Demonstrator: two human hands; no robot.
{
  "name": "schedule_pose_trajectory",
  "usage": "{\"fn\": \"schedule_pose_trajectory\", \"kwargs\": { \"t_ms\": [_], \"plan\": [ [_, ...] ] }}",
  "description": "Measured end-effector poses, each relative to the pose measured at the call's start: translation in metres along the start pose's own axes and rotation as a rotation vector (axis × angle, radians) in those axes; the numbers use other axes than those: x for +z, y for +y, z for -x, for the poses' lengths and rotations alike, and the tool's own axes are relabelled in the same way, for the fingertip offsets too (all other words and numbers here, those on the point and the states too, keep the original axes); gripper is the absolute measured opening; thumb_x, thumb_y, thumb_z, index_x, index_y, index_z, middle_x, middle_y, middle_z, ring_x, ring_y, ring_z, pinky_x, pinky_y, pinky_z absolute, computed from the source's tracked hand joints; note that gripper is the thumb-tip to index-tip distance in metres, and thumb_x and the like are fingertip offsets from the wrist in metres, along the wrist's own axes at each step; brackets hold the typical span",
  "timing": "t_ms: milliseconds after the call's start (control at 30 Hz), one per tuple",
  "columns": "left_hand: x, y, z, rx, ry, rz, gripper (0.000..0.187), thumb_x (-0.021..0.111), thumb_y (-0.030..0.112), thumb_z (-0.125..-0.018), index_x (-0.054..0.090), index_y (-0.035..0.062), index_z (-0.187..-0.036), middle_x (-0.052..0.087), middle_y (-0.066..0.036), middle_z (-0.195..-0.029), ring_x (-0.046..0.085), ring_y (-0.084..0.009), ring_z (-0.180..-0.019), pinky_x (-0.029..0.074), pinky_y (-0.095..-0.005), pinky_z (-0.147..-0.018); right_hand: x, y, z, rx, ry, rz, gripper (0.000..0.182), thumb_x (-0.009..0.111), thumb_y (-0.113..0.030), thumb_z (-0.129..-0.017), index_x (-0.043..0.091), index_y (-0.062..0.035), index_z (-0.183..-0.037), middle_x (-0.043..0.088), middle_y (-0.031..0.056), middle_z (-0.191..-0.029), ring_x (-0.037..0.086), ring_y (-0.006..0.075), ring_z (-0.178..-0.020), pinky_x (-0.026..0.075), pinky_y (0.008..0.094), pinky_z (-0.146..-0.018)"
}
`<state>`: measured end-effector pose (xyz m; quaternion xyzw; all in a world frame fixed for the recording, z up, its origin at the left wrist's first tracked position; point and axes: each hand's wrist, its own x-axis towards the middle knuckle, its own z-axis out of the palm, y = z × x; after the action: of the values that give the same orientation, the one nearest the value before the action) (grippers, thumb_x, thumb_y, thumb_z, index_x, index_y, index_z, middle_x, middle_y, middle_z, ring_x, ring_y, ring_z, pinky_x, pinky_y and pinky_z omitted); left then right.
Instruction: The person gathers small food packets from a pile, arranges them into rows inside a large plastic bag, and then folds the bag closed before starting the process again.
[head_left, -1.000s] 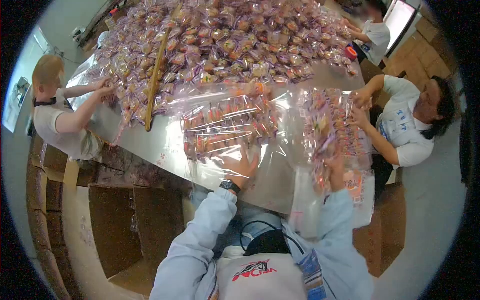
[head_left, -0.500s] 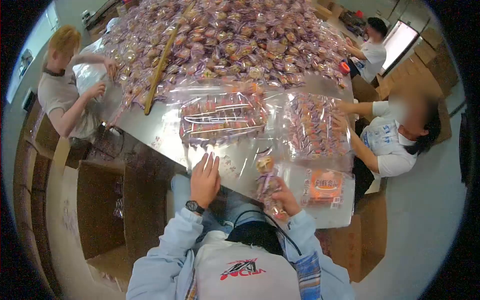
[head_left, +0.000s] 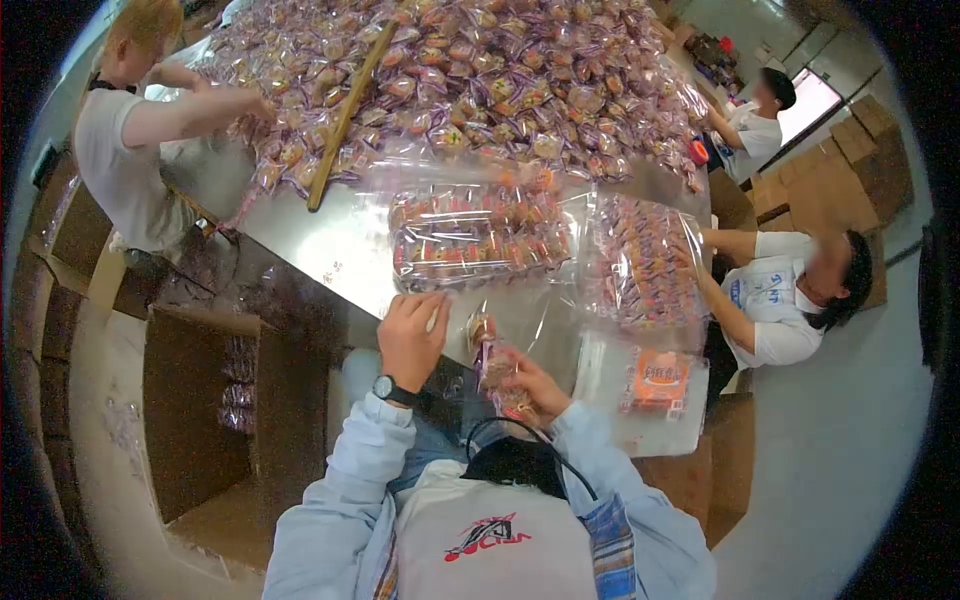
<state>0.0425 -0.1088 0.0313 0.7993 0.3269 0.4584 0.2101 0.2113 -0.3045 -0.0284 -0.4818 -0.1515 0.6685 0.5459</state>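
My right hand (head_left: 532, 388) grips a small stack of wrapped snack packets (head_left: 490, 360), held upright near the table's front edge. My left hand (head_left: 410, 335), a black watch on its wrist, rests flat on the metal table (head_left: 340, 245), touching the near edge of a large clear bag (head_left: 475, 240) full of snack packets. Both my sleeves are light blue.
A huge heap of wrapped snacks (head_left: 480, 70) covers the far table, with a wooden stick (head_left: 345, 115) lying on it. A person at right (head_left: 790, 290) holds a second filled bag (head_left: 640, 265). Another person (head_left: 125, 140) reaches in at left; a third (head_left: 760, 120) sits far right. An open cardboard box (head_left: 215, 420) stands below left.
My right hand drew back from the right bag with a stack of packets toward my body. My left hand slid from the clear bag to the table's front edge.
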Motion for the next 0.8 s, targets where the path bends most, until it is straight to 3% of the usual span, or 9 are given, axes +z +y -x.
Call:
{"fn": "schedule_pose_trajectory", "kwargs": {
  "t_ms": [100,233,267,367,400,533,633,733,800],
  "plan": [
    [-0.004,0.004,0.004,-0.017,-0.04,0.057,0.012,0.078,0.01,-0.085,0.077,0.006,-0.096,0.074,-0.007,-0.099,0.067,-0.029,-0.09,0.056,-0.0395,-0.077,0.006,-0.021,-0.023,-0.199,0.007,0.458,0.062,0.062,-0.007,-0.089,0.048,-0.0049,-0.15,0.064,0.0112,-0.13,0.063,0.0226,-0.117,0.052,0.0373,-0.1],
    [-0.01,0.003,0.013,-0.056,-0.106,0.108,0.018,0.077,0.008,-0.085,0.077,0.0041,-0.103,0.074,-0.01,-0.103,0.068,-0.0308,-0.096,0.056,-0.0399,-0.083,0.032,-0.067,-0.038,-0.442,0.05,1.418,0.065,0.07,-0.014,-0.083,0.054,-0.0166,-0.147,0.053,0.02,-0.142,0.062,0.0387,-0.118,0.053,0.0428,-0.097],
    [-0.013,0.005,0.014,-0.057,-0.116,0.129,0.019,0.077,0.006,-0.086,0.077,0.0042,-0.105,0.074,-0.01,-0.106,0.067,-0.0317,-0.099,0.056,-0.0407,-0.085,0.039,-0.077,-0.044,-0.352,0.026,1.575,0.069,0.076,-0.017,-0.078,0.057,-0.0231,-0.144,0.049,0.0227,-0.143,0.061,0.0439,-0.115,0.055,0.0457,-0.094],
    [-0.014,0.003,0.022,-0.052,-0.148,0.143,0.023,0.076,0.006,-0.086,0.076,0.0039,-0.109,0.073,-0.011,-0.111,0.066,-0.0323,-0.102,0.055,-0.0414,-0.088,0.027,-0.076,-0.064,-0.703,0.038,1.687,0.069,0.08,-0.02,-0.076,0.059,-0.0282,-0.141,0.051,0.0218,-0.142,0.061,0.0423,-0.117,0.056,0.0479,-0.092],
    [-0.015,0.0,0.024,-0.038,-0.166,0.163,0.026,0.076,0.005,-0.086,0.075,0.0041,-0.113,0.072,-0.012,-0.114,0.065,-0.0327,-0.105,0.054,-0.0416,-0.09,0.02,-0.079,-0.07,-0.59,0.023,1.747,0.071,0.084,-0.025,-0.074,0.059,-0.0288,-0.14,0.05,0.0208,-0.143,0.061,0.041,-0.117,0.056,0.0478,-0.093],
    [-0.021,-0.001,0.03,-0.095,-0.133,0.179,0.026,0.077,0.006,-0.085,0.074,0.0036,-0.11,0.071,-0.011,-0.11,0.064,-0.0334,-0.103,0.054,-0.0416,-0.089,-0.003,-0.095,-0.093,-0.836,-0.17,1.952,0.069,0.081,-0.016,-0.074,0.063,-0.03,-0.138,0.054,0.0218,-0.138,0.065,0.039,-0.107,0.057,0.0438,-0.086],
    [-0.026,0.005,0.037,-0.16,-0.138,0.174,0.027,0.077,0.005,-0.085,0.072,0.0032,-0.111,0.07,-0.013,-0.111,0.064,-0.0341,-0.103,0.052,-0.0422,-0.092,0.003,-0.098,-0.11,-0.346,-0.006,1.315,0.075,0.084,-0.015,-0.065,0.062,-0.0261,-0.136,0.055,0.0184,-0.14,0.059,0.0393,-0.122,0.054,0.0457,-0.094],
    [-0.026,0.001,0.05,-0.205,-0.106,0.173,0.027,0.077,0.005,-0.083,0.072,0.003,-0.109,0.069,-0.013,-0.11,0.063,-0.0341,-0.101,0.051,-0.0418,-0.09,-0.013,-0.083,-0.116,-0.874,-0.03,1.815,0.074,0.084,-0.016,-0.066,0.061,-0.0218,-0.136,0.056,0.0173,-0.137,0.056,0.0395,-0.124,0.048,0.051,-0.101],
    [-0.025,0.001,0.064,-0.224,-0.083,0.171,0.025,0.077,0.005,-0.082,0.072,0.0029,-0.106,0.069,-0.012,-0.11,0.063,-0.033,-0.099,0.052,-0.0408,-0.086,-0.006,-0.081,-0.102,-0.976,0.016,1.851,0.072,0.085,-0.019,-0.067,0.06,-0.0157,-0.135,0.056,0.0164,-0.138,0.055,0.0392,-0.126,0.045,0.0523,-0.104]
  ]
}}
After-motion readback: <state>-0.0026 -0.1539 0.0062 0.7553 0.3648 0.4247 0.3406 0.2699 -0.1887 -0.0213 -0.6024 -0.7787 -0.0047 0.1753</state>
